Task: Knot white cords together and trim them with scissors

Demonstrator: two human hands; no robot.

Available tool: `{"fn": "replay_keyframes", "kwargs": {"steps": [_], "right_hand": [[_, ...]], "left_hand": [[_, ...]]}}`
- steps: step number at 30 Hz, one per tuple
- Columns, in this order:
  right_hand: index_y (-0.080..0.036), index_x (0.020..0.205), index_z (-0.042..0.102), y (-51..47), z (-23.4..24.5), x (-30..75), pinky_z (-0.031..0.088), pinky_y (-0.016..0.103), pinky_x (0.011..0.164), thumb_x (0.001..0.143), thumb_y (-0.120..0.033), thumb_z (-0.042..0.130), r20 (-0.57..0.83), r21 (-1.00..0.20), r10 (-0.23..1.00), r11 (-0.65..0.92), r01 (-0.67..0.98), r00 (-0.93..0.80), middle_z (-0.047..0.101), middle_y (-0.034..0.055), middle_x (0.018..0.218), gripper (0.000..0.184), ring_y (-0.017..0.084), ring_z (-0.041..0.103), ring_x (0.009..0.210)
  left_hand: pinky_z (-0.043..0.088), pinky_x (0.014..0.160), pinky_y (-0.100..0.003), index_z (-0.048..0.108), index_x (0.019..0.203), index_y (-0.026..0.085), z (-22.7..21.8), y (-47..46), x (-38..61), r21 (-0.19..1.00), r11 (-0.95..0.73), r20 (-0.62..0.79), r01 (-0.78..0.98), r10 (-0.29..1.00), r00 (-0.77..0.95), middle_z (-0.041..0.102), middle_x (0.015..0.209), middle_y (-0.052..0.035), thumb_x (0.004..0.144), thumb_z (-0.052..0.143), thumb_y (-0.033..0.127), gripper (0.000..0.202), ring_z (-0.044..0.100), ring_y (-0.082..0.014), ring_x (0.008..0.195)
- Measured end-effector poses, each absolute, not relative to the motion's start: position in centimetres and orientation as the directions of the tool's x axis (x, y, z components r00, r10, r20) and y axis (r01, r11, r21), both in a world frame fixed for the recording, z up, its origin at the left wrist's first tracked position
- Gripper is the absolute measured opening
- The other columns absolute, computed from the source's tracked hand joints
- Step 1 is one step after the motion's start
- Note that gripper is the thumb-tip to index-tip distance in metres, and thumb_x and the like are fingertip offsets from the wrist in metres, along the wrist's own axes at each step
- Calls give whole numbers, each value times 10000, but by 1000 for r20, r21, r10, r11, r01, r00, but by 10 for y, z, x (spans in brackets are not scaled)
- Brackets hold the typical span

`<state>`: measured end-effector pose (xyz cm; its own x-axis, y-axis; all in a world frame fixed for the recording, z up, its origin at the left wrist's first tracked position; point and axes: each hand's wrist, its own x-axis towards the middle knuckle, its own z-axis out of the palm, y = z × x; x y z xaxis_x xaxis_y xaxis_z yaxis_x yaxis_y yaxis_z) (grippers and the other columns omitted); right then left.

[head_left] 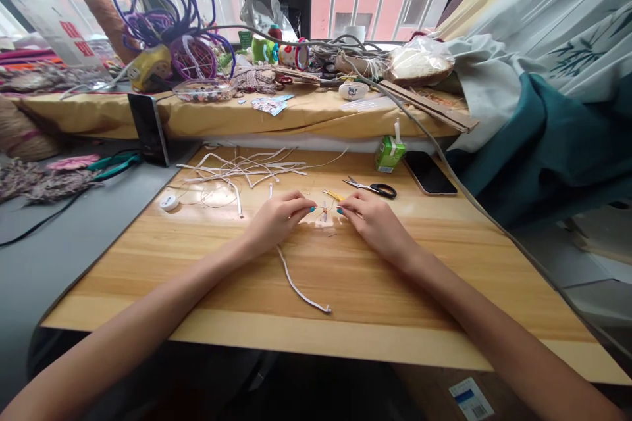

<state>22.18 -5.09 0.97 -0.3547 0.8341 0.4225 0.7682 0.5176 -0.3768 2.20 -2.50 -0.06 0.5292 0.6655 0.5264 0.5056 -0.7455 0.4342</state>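
Note:
Over the middle of the wooden board, my left hand [279, 220] is closed in a pinch on a thin thread. My right hand [372, 220] pinches the thread too, a short way to the right. Between the fingertips is a small, pale bundle [324, 212] tied around its middle; its exact kind is too small to tell. A white cord [296, 286] lies on the board and passes beneath my left hand. Just beyond my right fingers are a yellow pointed tool [334, 195], partly hidden, and black-handled scissors [382, 191].
Loose white cords [237, 170] are heaped at the board's back left, near a small white round spool [168, 202]. A green drink carton [390, 154] and a dark phone [429, 173] stand and lie at the back right. A grey cable [434, 145] crosses the right side.

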Motion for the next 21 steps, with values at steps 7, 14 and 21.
{"fn": "replay_keyframes", "kwargs": {"steps": [7,14,21], "right_hand": [[-263,1044,607,-63,14,213,282,407,870,795,-331,498,530,-286,780,534,796,-333,511,80,1083,280,228,414,992],[-227,825,663,-62,15,211,282,385,817,819,-283,463,555,-366,794,500,785,-247,567,66,928,207,204,453,894],[-156,931,569,-52,12,216,396,256,582,823,-372,401,200,-794,977,208,572,-78,584,33,738,295,123,520,598]], "left_hand": [[396,587,-190,626,876,195,-1,-31,21,269,-710,504,651,680,532,607,823,-22,837,434,260,207,552,-93,661],[316,496,-185,636,835,222,2,-34,21,117,-640,532,760,686,496,619,830,-13,844,411,305,241,523,-77,566],[320,514,-212,611,816,193,8,-32,21,337,-443,342,831,880,330,614,567,5,838,386,313,257,530,-120,508]]}}
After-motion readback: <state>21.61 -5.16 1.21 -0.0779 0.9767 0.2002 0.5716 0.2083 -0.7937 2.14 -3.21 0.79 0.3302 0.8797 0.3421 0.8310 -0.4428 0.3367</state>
